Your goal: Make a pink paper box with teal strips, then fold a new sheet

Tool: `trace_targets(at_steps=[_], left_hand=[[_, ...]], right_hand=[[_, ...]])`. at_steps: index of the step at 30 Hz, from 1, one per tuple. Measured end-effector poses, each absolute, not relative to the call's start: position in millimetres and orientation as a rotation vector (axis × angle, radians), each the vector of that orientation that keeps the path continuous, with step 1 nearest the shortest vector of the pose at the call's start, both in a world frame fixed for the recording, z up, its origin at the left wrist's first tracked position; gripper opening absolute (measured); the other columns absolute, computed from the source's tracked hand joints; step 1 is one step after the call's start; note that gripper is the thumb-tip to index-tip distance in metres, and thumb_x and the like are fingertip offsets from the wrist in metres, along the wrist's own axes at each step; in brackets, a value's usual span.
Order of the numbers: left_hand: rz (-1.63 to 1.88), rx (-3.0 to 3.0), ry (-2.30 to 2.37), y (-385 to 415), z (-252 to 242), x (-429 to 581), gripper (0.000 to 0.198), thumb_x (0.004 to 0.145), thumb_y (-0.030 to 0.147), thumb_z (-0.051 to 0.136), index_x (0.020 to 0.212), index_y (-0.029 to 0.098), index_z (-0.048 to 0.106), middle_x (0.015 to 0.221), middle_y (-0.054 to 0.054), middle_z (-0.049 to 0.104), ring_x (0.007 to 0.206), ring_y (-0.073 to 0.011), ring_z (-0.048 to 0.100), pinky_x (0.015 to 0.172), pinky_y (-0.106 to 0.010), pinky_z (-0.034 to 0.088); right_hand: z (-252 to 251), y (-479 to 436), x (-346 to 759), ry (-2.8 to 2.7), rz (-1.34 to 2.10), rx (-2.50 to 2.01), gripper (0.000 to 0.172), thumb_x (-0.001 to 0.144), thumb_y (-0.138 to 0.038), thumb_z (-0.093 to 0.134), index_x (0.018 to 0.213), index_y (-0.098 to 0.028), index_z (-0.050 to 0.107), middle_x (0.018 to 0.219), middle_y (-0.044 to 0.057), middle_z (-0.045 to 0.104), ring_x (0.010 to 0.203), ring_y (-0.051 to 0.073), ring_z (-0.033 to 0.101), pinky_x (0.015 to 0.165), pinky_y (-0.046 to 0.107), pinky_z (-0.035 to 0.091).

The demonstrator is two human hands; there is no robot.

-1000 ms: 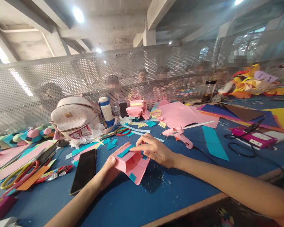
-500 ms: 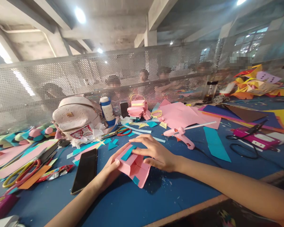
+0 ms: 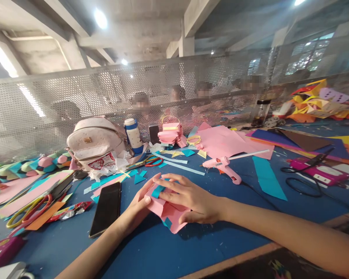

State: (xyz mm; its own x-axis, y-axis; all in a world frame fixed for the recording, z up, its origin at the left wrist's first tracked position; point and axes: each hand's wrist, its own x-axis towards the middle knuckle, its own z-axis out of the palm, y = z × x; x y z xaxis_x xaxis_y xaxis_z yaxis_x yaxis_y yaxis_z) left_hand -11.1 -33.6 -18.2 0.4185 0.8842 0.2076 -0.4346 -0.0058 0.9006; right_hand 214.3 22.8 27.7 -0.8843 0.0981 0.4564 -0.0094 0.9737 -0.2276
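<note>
Well left of the flat phone [image 3: 106, 211], you've got one magenta box [image 3: 10, 248], then one orange paper strip [image 3: 45, 216], then one red wrapper [image 3: 71, 210], closest of the three to it. One backpack [image 3: 95, 141] sits beyond the phone, and one bottle [image 3: 133, 135] stands upright, beyond and slightly right. And here's your left hand [image 3: 138, 205], just right of the phone, thumb on the near face, fingers behind, pinching one pink paper piece [image 3: 155, 205]! That folded piece is right of the phone too, showing at least two blue patches. Over it comes your right hand [image 3: 192, 197], farther from the phone: fingers slightly spread, laid across the top, thumb apart on the lower edge. Well right of the phone, one glue gun [image 3: 225, 166], one wide blue strip [image 3: 269, 178] and, farthest, one magenta power strip [image 3: 320, 172].
</note>
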Motion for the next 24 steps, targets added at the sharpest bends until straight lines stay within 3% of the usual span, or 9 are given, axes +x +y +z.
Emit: trace_targets(at_steps=[14,24], left_hand=[[1.182,1.123,0.556,-32,-21,-13,0.088,0.075,0.051,0.077,0.149,0.027,0.037,0.152,-0.016,0.04,0.137,-0.0439,0.038,0.113,-0.06,0.027],[1.193,1.136,0.562,-37,-14,-10,0.089,0.075,0.051,0.077,0.15,0.029,0.035,0.151,-0.014,0.042,0.139,-0.0409,0.037,0.114,-0.055,0.028]], right_hand=[[23,36,220,-2.634,0.376,-0.128,0.076,0.096,-0.07,0.019,0.142,-0.018,0.049,0.16,0.012,0.024,0.144,0.03,0.017,0.115,0.054,0.02],[21,52,224,-2.588,0.473,-0.251,0.075,0.094,-0.072,0.02,0.141,-0.022,0.052,0.158,0.007,0.029,0.143,0.028,0.02,0.116,0.052,0.02]])
